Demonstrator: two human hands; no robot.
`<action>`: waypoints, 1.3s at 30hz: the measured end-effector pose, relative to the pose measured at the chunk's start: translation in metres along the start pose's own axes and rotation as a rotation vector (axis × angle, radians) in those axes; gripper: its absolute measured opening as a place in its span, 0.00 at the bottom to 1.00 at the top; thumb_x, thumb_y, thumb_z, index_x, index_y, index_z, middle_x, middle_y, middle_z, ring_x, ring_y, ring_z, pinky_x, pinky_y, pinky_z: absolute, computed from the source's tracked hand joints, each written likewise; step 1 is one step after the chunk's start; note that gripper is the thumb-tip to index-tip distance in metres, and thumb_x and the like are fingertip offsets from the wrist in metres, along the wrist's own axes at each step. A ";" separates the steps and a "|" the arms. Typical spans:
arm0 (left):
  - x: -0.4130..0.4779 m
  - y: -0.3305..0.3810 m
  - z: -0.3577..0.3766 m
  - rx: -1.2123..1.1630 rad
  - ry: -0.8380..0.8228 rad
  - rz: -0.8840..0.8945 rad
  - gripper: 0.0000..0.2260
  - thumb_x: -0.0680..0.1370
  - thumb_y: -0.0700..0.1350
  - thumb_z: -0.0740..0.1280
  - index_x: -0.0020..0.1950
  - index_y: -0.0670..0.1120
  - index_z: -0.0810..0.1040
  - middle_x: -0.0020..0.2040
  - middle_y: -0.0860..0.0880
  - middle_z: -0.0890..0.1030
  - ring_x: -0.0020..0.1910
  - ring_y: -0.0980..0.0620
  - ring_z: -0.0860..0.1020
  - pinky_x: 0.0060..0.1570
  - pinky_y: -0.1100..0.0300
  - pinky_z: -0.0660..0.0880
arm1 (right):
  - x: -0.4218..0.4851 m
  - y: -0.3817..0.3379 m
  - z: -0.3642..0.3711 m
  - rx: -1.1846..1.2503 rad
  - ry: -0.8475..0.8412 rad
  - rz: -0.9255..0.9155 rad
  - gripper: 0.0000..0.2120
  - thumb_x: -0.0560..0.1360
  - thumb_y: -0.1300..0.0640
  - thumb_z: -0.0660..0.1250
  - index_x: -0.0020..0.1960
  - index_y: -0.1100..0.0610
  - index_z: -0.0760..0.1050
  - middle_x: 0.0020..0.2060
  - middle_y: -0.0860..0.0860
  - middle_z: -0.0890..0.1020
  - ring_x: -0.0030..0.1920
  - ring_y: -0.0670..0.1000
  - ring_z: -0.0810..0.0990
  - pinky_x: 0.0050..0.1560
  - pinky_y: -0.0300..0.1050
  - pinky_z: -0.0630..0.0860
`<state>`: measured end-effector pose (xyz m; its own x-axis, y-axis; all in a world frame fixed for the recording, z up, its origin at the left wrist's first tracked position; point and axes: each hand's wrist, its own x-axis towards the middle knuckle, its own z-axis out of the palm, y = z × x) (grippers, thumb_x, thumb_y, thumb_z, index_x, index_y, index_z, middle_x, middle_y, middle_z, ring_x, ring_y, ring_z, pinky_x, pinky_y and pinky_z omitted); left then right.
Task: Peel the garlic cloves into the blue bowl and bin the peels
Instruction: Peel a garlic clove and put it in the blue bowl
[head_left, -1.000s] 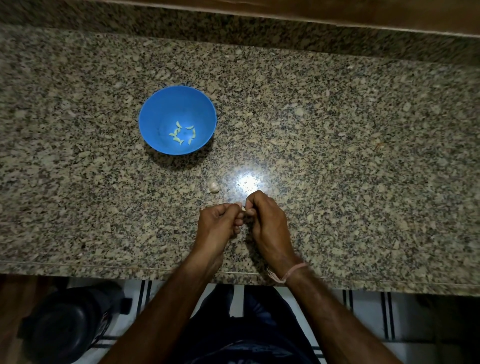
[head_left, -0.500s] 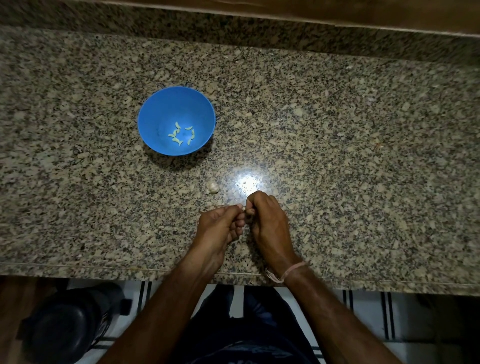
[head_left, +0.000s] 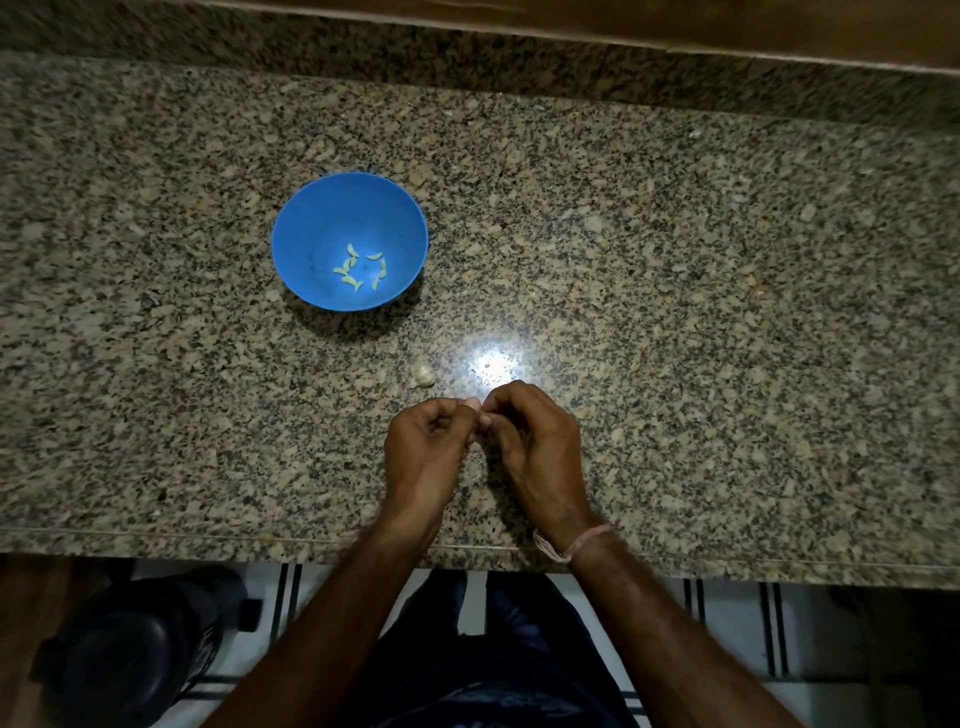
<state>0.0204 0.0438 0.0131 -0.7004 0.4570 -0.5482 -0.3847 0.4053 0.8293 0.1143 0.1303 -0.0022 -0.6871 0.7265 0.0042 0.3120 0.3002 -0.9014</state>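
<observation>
Here, hands meet above the counter (head_left: 675, 312).
I see left hand (head_left: 426, 447) and right hand (head_left: 535, 441) pinching one mostly hidden garlic clove (head_left: 471, 404) together; the blue bowl (head_left: 311, 234), farther back left, holds peeled cloves (head_left: 358, 271).

L grip (head_left: 423, 447), R grip (head_left: 535, 441): fingers curled, tips meeting, pinching clove (head_left: 471, 404); forearms angled inward.

Dim; glare on countertop (head_left: 491, 361).

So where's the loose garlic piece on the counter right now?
In the head view, the loose garlic piece lies on the granite counter just beyond the left hand, between that hand and the blue bowl.
</observation>
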 end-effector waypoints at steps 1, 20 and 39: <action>0.000 0.001 0.000 0.016 0.004 0.008 0.10 0.82 0.48 0.70 0.45 0.44 0.86 0.37 0.49 0.85 0.37 0.57 0.82 0.43 0.61 0.76 | 0.001 0.000 0.000 0.001 0.009 0.000 0.05 0.79 0.67 0.70 0.47 0.58 0.79 0.42 0.48 0.80 0.44 0.49 0.80 0.43 0.46 0.78; 0.002 0.005 0.002 -0.443 -0.039 -0.470 0.08 0.80 0.43 0.71 0.42 0.41 0.82 0.34 0.48 0.82 0.31 0.56 0.79 0.31 0.64 0.76 | -0.004 0.007 0.004 -0.159 0.025 -0.094 0.09 0.77 0.70 0.67 0.46 0.58 0.78 0.41 0.49 0.78 0.41 0.49 0.77 0.40 0.45 0.75; 0.000 -0.006 -0.006 -0.175 -0.068 -0.026 0.05 0.81 0.41 0.71 0.54 0.42 0.84 0.44 0.47 0.85 0.43 0.52 0.82 0.46 0.57 0.79 | 0.002 0.000 -0.001 0.422 0.004 0.266 0.04 0.76 0.63 0.76 0.50 0.61 0.84 0.44 0.53 0.87 0.47 0.57 0.86 0.51 0.52 0.84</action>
<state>0.0186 0.0366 0.0086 -0.6486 0.5030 -0.5712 -0.5054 0.2765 0.8174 0.1134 0.1326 -0.0022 -0.6171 0.7464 -0.2490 0.1831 -0.1715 -0.9680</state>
